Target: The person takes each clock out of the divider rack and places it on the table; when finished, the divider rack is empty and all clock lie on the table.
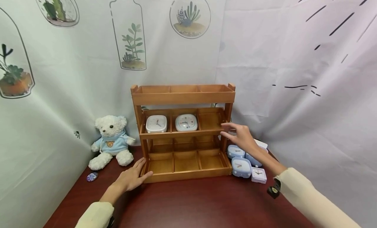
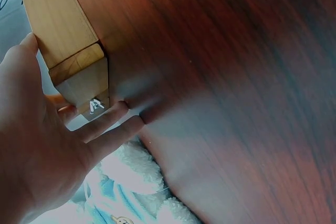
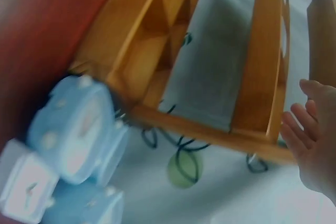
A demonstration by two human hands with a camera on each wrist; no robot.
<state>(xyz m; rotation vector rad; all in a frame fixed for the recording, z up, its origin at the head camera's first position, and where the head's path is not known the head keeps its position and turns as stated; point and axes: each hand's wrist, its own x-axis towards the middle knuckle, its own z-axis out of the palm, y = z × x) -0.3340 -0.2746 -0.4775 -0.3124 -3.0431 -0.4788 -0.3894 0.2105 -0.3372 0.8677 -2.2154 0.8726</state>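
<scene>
Dark red table (image 1: pixel 188 203), wooden shelf (image 1: pixel 184 98) at its far side! Left hand (image 1: pixel 131 178), grip spread and empty, touches the near left corner; right hand (image 1: pixel 241 133), grip partly open, empty, at the middle tier's right end. White clocks (image 1: pixel 156 124) sit left and centre there; a low right-arm swing could topple the blue clocks (image 1: pixel 241 166) at right.

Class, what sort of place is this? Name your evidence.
Probably a staged tabletop display corner: a dark red wooden table, white fabric hangings printed with plants, and a brown wooden tiered shelf holding rounded white clocks.
</scene>
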